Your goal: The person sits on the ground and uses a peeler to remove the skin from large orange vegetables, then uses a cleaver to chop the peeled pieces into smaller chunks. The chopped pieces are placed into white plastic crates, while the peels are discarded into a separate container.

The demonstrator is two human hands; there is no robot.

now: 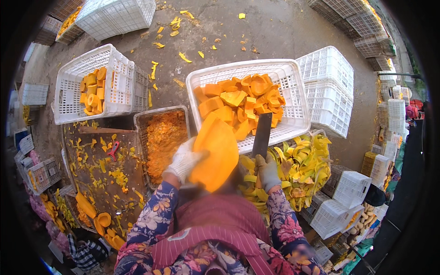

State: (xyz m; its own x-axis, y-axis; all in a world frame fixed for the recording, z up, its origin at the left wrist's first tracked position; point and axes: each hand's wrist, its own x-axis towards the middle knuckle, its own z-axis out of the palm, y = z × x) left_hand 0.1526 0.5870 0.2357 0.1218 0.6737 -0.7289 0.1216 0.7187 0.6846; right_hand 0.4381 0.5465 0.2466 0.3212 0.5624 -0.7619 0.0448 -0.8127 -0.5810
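Note:
My left hand (pixel 184 160), in a white knit glove, grips a large peeled piece of orange pumpkin (pixel 218 153) by its left edge. In my right hand (pixel 268 173), also gloved, is a broad-bladed knife (pixel 262 132), its dark blade pointing away from me. Just beyond the pumpkin piece stands a white plastic crate (pixel 295 103) with cut pumpkin chunks (pixel 245 99) in it. Yellow-green peelings (pixel 306 165) are heaped beside and under my right hand. Left of the pumpkin piece, a bin (pixel 136 127) holds wet orange pulp (pixel 165 137).
A board (pixel 99 185) on the left carries peel scraps and a red-handled peeler (pixel 113 150). Another white crate (pixel 120 79) with pumpkin pieces stands at the back left. Stacked white crates (pixel 326 92) rise on the right. At lower left, a person in checked clothing (pixel 87 254) is nearby.

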